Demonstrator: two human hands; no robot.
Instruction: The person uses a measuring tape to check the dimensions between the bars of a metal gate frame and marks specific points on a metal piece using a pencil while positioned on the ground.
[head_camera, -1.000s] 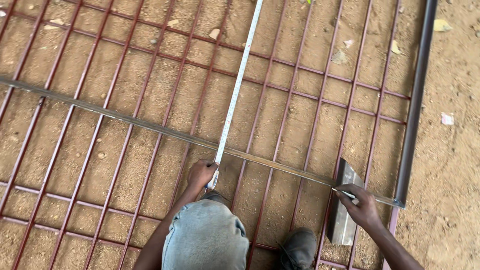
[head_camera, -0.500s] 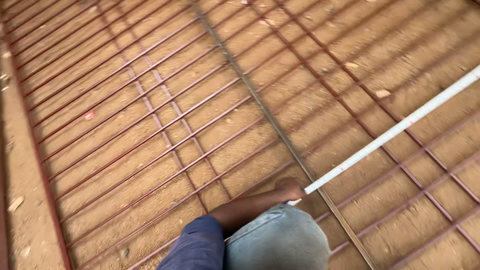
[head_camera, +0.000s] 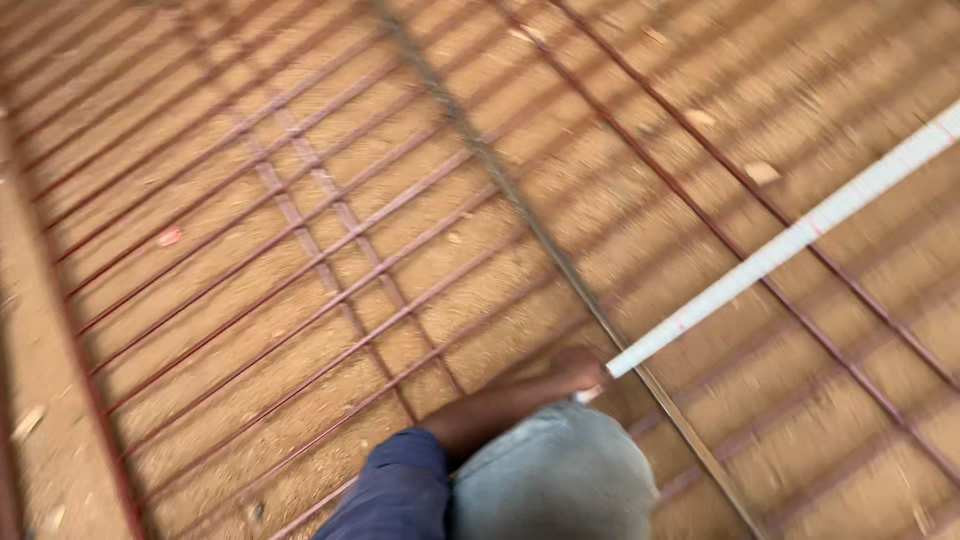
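Observation:
My left hand (head_camera: 572, 372) is low in the middle of the head view, its fingers closed on the near end of a white measuring tape (head_camera: 790, 240). The tape runs up and to the right, across a reddish-brown metal grille (head_camera: 300, 230) that lies flat on sandy ground. My hand rests where the tape meets a long grey flat bar (head_camera: 520, 210) laid diagonally over the grille. My blue sleeve (head_camera: 395, 490) and my knee in pale jeans (head_camera: 555, 480) fill the bottom edge. My right hand is out of view. The picture is blurred.
The grille's outer frame bar (head_camera: 60, 300) runs down the left side, with bare sandy ground (head_camera: 25, 400) beyond it. Small stones and scraps (head_camera: 760, 172) lie between the thin rods.
My head has turned left, so my right hand and the metal square it held have left the view. My left hand stays on the tape's end at the flat bar.

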